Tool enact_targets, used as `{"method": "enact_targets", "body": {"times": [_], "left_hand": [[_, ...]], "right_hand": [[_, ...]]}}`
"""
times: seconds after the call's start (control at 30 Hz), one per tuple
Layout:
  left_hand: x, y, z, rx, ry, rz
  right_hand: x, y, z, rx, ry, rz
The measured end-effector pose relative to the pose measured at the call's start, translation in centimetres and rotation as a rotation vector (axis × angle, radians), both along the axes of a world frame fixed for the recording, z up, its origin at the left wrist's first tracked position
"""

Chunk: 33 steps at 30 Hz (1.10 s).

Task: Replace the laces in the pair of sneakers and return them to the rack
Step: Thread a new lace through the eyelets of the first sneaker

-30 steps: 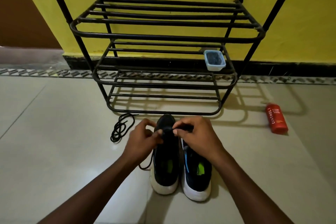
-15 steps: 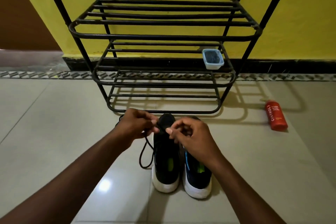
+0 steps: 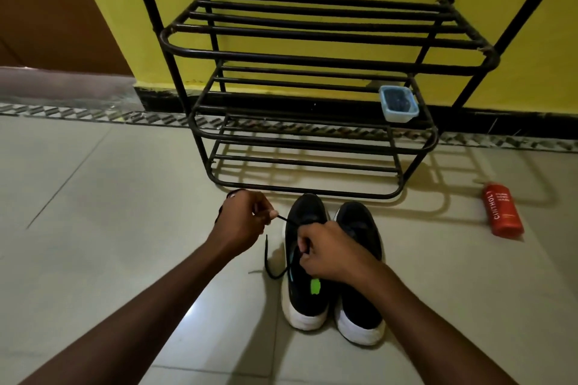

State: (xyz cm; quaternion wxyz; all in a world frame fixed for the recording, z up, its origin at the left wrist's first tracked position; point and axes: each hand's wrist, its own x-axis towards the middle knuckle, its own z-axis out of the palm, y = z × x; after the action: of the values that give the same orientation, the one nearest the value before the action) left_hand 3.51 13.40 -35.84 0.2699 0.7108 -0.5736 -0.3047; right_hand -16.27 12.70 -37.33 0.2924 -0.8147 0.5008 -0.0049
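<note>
Left hand (image 3: 242,223): thumb and forefinger closed in a narrow pinch on the black lace (image 3: 274,277), other fingers curled in. From the fingertips (image 3: 273,213) the lace runs taut, right and slightly down, to the front of the left shoe (image 3: 305,306).

Right hand (image 3: 331,255): fingers (image 3: 305,241) curled tight over the throat of the left shoe and apparently nipping the same lace there. The exact point of contact is hidden under the knuckles. Below these fingers a slack loop of lace drops off the shoe's left side to the floor (image 3: 93,228). One free end stands up just under the left hand.

Both shoes stand side by side on the floor, toes away from the person, heels near. The left shoe is directly beneath the right fingers; the right shoe (image 3: 359,300) touches it and lies under the right wrist.

Beyond the left knuckles a dark cord shows on the tiles, mostly hidden; its identity cannot be confirmed.

The rack (image 3: 312,53) stands past both sets of fingertips, against the yellow wall. A small tub (image 3: 398,103) sits on a lower tier, to the right. A red bottle (image 3: 502,212) lies on the floor, well right of the right hand.
</note>
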Motion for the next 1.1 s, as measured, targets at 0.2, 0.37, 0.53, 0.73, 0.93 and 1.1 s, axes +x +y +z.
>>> {"method": "enact_targets", "body": {"times": [0.2, 0.37, 0.53, 0.73, 0.93, 1.1], "left_hand": [[-1.1, 0.2, -0.1, 0.043, 0.202, 0.003], [-2.6, 0.3, 0.5, 0.021, 0.418, -0.014], [-4.4, 0.4, 1.0, 0.055, 0.749, -0.153], [-6.2, 0.9, 1.0, -0.022, 0.732, -0.315], [-6.5, 0.6, 0.3, -0.183, 0.279, -0.271], [-6.4, 1.0, 0.1, -0.33, 0.016, -0.248]], "right_hand": [[-0.2, 1.1, -0.4, -0.07, -0.264, -0.286], [-0.9, 1.9, 1.1, 0.009, -0.516, -0.402], [-2.4, 1.7, 4.2, -0.205, -0.597, -0.389], [-4.9, 0.6, 5.3, -0.395, -0.666, -0.443], [-6.1, 0.3, 3.5, -0.361, -0.675, -0.471], [-6.0, 0.7, 2.9, -0.413, -0.678, -0.447]]}}
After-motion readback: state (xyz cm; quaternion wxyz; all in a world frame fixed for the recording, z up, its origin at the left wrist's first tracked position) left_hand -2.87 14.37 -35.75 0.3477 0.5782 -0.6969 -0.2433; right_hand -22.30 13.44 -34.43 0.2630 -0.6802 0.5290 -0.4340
